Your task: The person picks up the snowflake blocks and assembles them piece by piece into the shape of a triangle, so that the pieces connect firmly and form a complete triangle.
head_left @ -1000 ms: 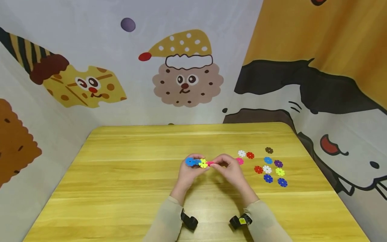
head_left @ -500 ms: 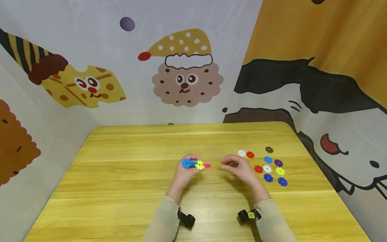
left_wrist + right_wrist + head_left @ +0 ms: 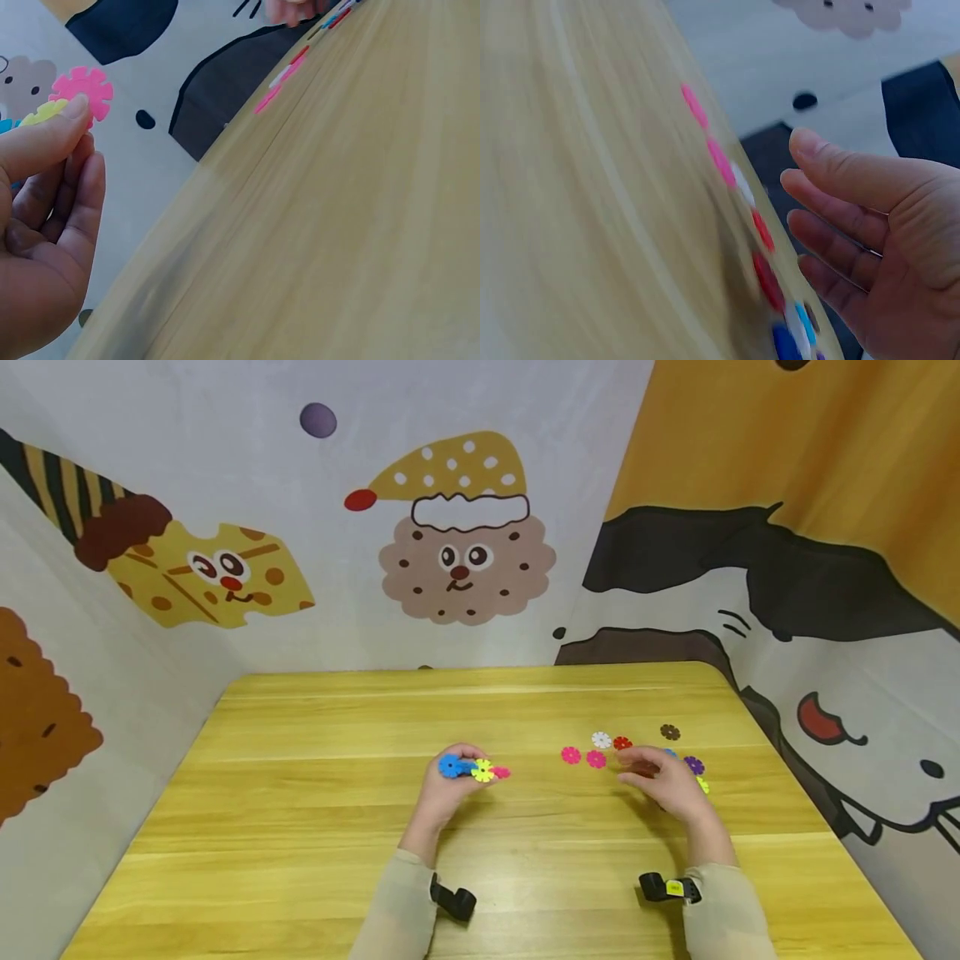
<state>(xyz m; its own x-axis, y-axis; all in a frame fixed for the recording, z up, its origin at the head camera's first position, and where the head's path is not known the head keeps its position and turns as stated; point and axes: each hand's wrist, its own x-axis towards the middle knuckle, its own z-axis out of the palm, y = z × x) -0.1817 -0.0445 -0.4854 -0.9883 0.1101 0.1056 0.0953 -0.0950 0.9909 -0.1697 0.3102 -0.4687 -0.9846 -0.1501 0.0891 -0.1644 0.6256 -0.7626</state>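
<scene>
My left hand pinches a short chain of interlocking snowflake discs above the table. In the head view the chain runs from a blue disc through more blue to a yellow disc, ending in a pink disc. The left wrist view shows the thumb pressing near the joint of the pink disc and the yellow one. Over the loose discs at the right hovers my right hand, fingers relaxed and apart from the thumb, holding nothing. It hides some of the discs below.
Two loose pink discs lie left of the right hand. Behind it are a white disc, a red disc and a brown disc. A purple disc lies on its right. A patterned curtain borders the table.
My right hand has let go of the pink end of the chain and moved right, over the loose discs. My left hand has shifted slightly left with the chain.
</scene>
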